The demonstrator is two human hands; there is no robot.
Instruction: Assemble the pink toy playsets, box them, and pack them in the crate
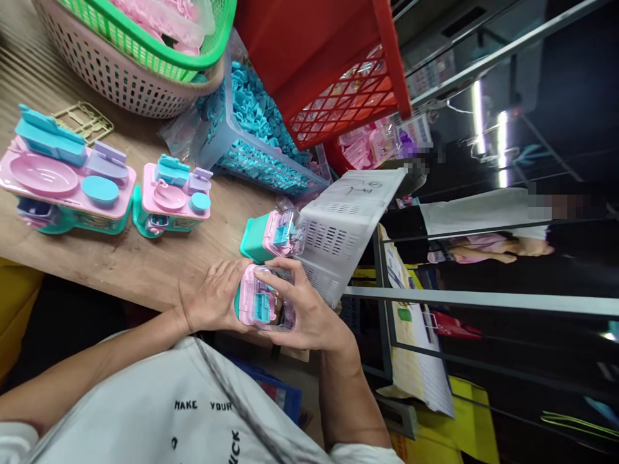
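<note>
Between my two hands, near the table's front edge, is a small toy kitchen box (248, 298) with a teal base, a pink rim and a clear cover over blue and pink parts. My left hand (217, 298) wraps round the teal side. Fingers of my right hand (304, 309) grip the clear cover (289, 316) from the other side. Just beyond stands a similar teal and pink toy box (258, 235) with its clear end towards the white basket. Two toy kitchen sets, a larger one (68, 183) and a smaller one (171, 196), stand on the left.
A blue-filled crate (271, 169), a red basket (333, 77) and a green basket (193, 61) inside a pink one (120, 84) crowd the back. A white basket (338, 225) leans at the right. A yellowish plastic frame (84, 122) lies behind the sets. Another person's arms (498, 248) show far right.
</note>
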